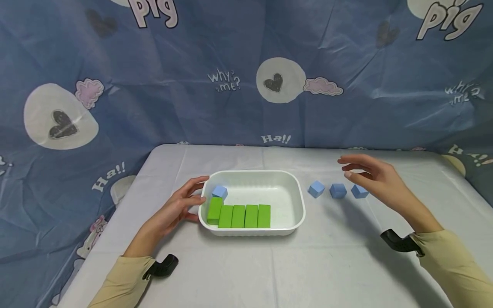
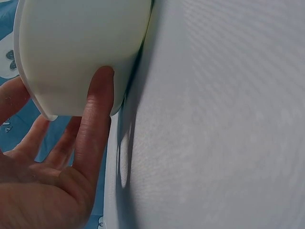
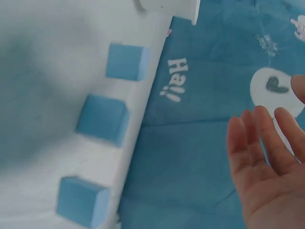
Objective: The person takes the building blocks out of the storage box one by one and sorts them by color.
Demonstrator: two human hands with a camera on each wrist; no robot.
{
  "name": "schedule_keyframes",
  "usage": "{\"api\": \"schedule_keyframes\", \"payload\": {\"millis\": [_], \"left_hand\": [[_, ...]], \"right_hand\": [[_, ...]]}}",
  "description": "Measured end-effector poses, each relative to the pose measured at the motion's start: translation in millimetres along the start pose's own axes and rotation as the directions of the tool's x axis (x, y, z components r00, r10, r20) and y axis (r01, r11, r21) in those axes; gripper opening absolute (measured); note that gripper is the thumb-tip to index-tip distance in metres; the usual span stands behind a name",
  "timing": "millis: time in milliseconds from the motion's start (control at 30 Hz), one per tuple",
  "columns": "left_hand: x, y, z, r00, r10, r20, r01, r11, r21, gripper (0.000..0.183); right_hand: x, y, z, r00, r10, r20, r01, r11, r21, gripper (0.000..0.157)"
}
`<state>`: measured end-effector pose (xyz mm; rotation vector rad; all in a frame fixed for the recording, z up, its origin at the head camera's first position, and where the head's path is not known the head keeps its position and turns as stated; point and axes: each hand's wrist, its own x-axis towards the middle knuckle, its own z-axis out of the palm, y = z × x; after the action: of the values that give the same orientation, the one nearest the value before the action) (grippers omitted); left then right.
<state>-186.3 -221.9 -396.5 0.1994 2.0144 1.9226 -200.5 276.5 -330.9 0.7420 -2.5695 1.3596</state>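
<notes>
My left hand (image 1: 175, 209) rests against the left end of a white plastic tray (image 1: 286, 232), its fingers and thumb touching the rim. In the left wrist view, a straight finger (image 2: 100, 100) lies along the tray's outer wall (image 2: 71, 52). Several green blocks (image 1: 238, 217) stand in a row along the tray's near side. Behind the leftmost one sits a blue cube (image 1: 220, 191). Above the table at the right, my right hand (image 1: 379, 182) hovers with nothing held. Below its fingers lies a blue cube (image 1: 360, 191), partly hidden; two more, a middle cube (image 1: 338, 191) and a left cube (image 1: 316, 189), lie beside it.
A white cloth covers the table (image 1: 231, 273). Right behind the table's back edge hangs a blue printed curtain (image 1: 185, 107), which also runs down the left side. The three loose cubes lie in a line right of the tray.
</notes>
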Motion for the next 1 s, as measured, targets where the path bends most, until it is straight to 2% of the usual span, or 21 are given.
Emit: {"api": "schedule_keyframes", "payload": {"millis": [300,467,700,800,1000], "left_hand": [[0.5,-0.2,-0.9,1.000,0.012,0.015,-0.012,1.000,0.000,0.062],[0.3,1.1,-1.0,1.000,0.008,0.009,-0.008,1.000,0.010,0.062],[0.5,2.3,-1.4,1.000,0.019,0.014,-0.019,1.000,0.012,0.061],[0.6,2.2,-1.3,1.000,0.017,0.012,-0.017,1.000,0.011,0.062],[0.7,0.4,-1.1,1.000,0.013,0.010,-0.013,1.000,0.003,0.061]], "right_hand": [[20,-18,23.8,0.997,-0.026,0.066,0.026,1.000,0.005,0.036],[29,-22,36.6,0.991,-0.050,0.126,0.044,0.998,0.052,0.035],[44,-31,53.2,0.976,-0.073,0.207,0.051,0.993,0.106,0.035],[51,-36,59.3,0.969,-0.066,0.239,0.044,0.994,0.097,0.035],[63,-47,71.8,0.940,-0.098,0.328,0.076,0.994,0.077,0.037]]}}
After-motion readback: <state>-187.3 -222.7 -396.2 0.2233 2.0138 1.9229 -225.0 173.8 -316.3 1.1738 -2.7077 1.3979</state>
